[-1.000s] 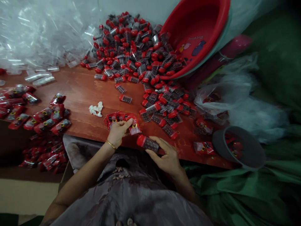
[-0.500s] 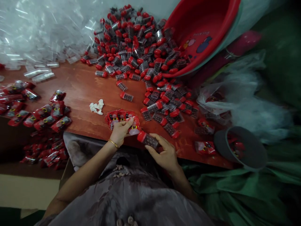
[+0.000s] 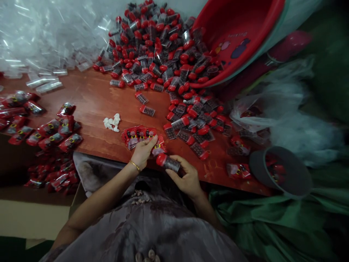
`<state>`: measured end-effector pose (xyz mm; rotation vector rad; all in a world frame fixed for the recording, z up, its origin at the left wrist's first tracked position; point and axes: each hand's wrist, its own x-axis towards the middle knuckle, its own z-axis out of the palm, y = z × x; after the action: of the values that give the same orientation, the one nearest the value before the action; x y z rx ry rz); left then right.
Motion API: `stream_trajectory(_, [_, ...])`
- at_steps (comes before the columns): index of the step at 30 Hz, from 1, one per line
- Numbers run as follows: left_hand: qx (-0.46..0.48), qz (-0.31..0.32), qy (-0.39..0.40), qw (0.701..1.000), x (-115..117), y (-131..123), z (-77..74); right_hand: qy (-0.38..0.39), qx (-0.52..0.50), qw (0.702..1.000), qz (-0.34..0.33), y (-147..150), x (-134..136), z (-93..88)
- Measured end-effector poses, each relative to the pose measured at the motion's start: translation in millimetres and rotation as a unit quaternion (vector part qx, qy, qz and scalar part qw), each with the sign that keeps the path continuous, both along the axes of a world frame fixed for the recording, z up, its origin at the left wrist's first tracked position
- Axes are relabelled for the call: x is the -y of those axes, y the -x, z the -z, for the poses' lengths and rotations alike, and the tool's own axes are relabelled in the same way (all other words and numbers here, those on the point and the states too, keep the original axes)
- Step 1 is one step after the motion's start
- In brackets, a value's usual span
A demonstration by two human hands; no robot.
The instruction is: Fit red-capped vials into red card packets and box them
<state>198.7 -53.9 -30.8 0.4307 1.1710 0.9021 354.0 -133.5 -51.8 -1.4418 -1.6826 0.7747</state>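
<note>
My left hand is closed in a pinch on a red printed packet at the table's front edge. Several more red packets lie fanned out just behind those fingers. In my right hand, between thumb and fingers, is a small clear bottle with a red cap and dark beads inside. It lies tilted, its cap pointing left, close below the packet but apart from it. A torn white lump rests on the wood to the left.
A large heap of red-capped bottles spreads before a tipped red basin. Filled red packets lie on the left, more in a box below. Clear tubes pile up behind. A grey bin stands at the right.
My right hand has brought the bottle slightly left, and its red cap now sits lower beneath the packet. My left hand has shifted slightly right, still pinching the packet.
</note>
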Motion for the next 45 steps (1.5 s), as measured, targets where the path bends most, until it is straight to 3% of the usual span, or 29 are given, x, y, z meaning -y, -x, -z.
stream_trajectory(6, [0.021,0.044,-0.067,0.997,17.2,0.1,-6.8,0.008,-0.023,0.999,0.036,-1.8,-8.2,8.3])
stream_trajectory(9, [0.011,0.028,-0.082,0.996,15.5,1.7,-2.9,0.001,-0.011,0.999,0.036,-1.3,-8.7,7.6])
stream_trajectory(12, [0.001,-0.021,-0.041,0.999,5.0,4.5,0.9,0.004,-0.016,0.999,0.051,-1.5,-7.2,7.7])
stream_trajectory(16, [-0.030,-0.074,-0.026,0.997,-5.6,-0.9,4.3,0.074,-0.183,0.975,0.107,2.4,-8.7,10.2])
stream_trajectory(19, [-0.042,-0.045,-0.061,0.996,-2.2,-15.3,4.6,0.136,-0.341,0.922,0.120,12.1,-15.7,10.3])
stream_trajectory(22, [-0.050,-0.026,-0.084,0.995,5.3,-26.7,3.6,0.158,-0.387,0.902,0.111,22.3,-25.5,9.3])
stream_trajectory(29, [-0.053,0.079,-0.079,0.992,4.3,-10.4,-0.9,0.058,-0.317,0.937,0.136,22.8,-41.8,12.1])
stream_trajectory(34, [-0.016,0.039,-0.028,0.999,-6.9,4.0,-5.4,0.042,-0.265,0.952,0.145,9.0,-37.4,10.7])
stream_trajectory(39, [0.036,0.040,0.024,0.998,-12.6,12.2,-10.9,0.029,-0.164,0.982,0.093,-14.8,-17.3,0.4])
stream_trajectory(45, [0.036,0.063,0.020,0.997,-10.0,12.3,-11.4,-0.032,-0.029,0.999,0.011,-22.1,-8.2,-17.0])
